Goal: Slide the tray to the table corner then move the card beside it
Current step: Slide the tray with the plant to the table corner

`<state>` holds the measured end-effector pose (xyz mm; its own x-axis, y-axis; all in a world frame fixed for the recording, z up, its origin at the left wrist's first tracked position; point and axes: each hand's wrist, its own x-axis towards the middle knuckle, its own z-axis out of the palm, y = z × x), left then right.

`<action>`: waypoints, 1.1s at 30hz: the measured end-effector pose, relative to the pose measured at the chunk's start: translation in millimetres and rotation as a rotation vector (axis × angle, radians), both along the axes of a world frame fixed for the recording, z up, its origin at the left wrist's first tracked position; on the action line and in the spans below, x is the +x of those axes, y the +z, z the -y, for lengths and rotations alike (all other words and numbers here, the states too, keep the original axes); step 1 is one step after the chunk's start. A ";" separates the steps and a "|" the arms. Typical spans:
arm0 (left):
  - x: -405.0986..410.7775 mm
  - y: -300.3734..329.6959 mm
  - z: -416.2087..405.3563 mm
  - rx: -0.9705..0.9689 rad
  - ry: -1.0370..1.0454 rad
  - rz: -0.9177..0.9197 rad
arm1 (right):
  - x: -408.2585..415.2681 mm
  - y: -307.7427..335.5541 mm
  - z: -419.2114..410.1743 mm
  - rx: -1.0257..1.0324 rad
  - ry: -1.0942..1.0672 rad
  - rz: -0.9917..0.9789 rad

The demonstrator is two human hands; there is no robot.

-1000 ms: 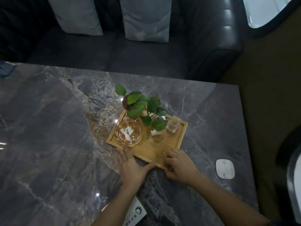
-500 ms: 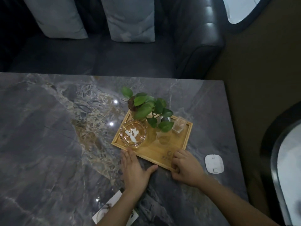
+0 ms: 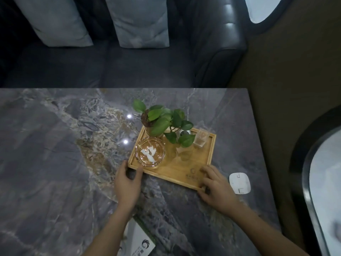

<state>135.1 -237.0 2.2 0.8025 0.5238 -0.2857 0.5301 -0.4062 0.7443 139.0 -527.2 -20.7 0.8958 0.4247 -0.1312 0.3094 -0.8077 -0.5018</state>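
Head camera view, looking down on a dark grey marble table [image 3: 55,163] with rust-coloured veining. A wooden tray [image 3: 190,163] sits toward the right part of the table, short of the far right corner and turned slightly askew. On the tray, a round glass ashtray [image 3: 150,152] with small white pieces inside stands at the near left. A leafy green potted plant [image 3: 160,121] stands at the far left, its leaves spreading over the middle of the tray. A small clear square container [image 3: 201,139] stands at the far right.

The left hand [image 3: 127,183] is at the tray's near left corner. Its fingers curl around the corner, thumb against the near rim and fingertips at the left edge, gripping the wood. The right hand [image 3: 215,187] is at the near right corner, fingers resting on top of the tray floor and rim, thumb below the edge, pinching that corner. Both forearms reach in from the bottom of the frame.

A white card [image 3: 140,241] with a dark round logo lies on the table near the bottom edge, partly hidden under the left forearm, well apart from the tray. A small white rounded device [image 3: 239,183] lies flat on the table just right of the right hand.

Beyond the table stands a dark leather sofa [image 3: 217,52] with two grey cushions [image 3: 142,21]
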 end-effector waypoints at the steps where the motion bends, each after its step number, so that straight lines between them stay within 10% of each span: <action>1: 2.5 0.9 -0.6 0.005 0.004 -0.001 | -2.0 -1.6 0.0 0.007 -0.014 0.002; 33: 31.6 11.5 80.7 -0.194 0.197 -0.040 | 27.3 -2.7 71.1 0.004 -0.251 -0.027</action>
<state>166.6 -317.7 13.7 0.6767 0.6011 -0.4253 0.6152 -0.1443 0.7750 166.3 -598.2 -23.4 0.9695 0.1896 -0.1555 0.0854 -0.8556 -0.5105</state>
